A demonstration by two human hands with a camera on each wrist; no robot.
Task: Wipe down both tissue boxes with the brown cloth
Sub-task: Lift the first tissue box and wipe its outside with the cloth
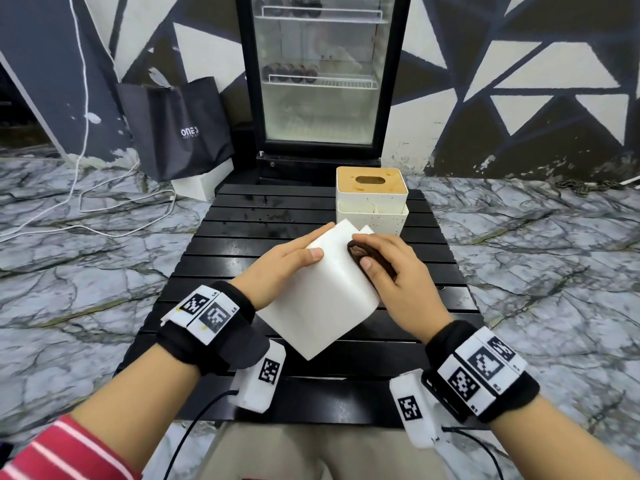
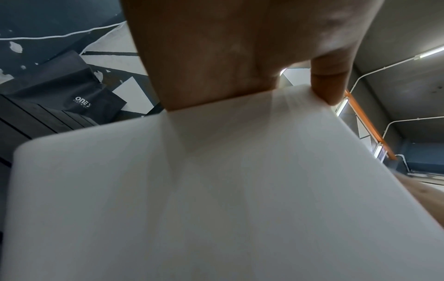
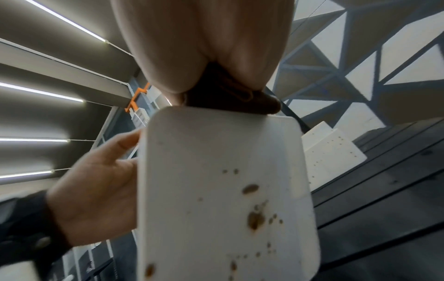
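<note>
A plain white tissue box (image 1: 322, 296) is lifted and tilted above the black slatted table (image 1: 242, 237). My left hand (image 1: 284, 265) grips its left side, thumb on the upper face. My right hand (image 1: 388, 271) holds the bunched brown cloth (image 1: 372, 259) against the box's upper right edge. In the right wrist view the brown cloth (image 3: 230, 97) sits at the far edge of the white tissue box (image 3: 216, 190), whose face carries several brown spots. The left wrist view shows a clean side of the white tissue box (image 2: 192, 190). A second tissue box (image 1: 371, 199), white with a wooden lid, stands behind.
A glass-door fridge (image 1: 320, 74) stands behind the table. A black bag (image 1: 176, 126) leans on the wall at the left, with white cables (image 1: 79, 199) on the marble floor. The table's front edge lies close to my lap.
</note>
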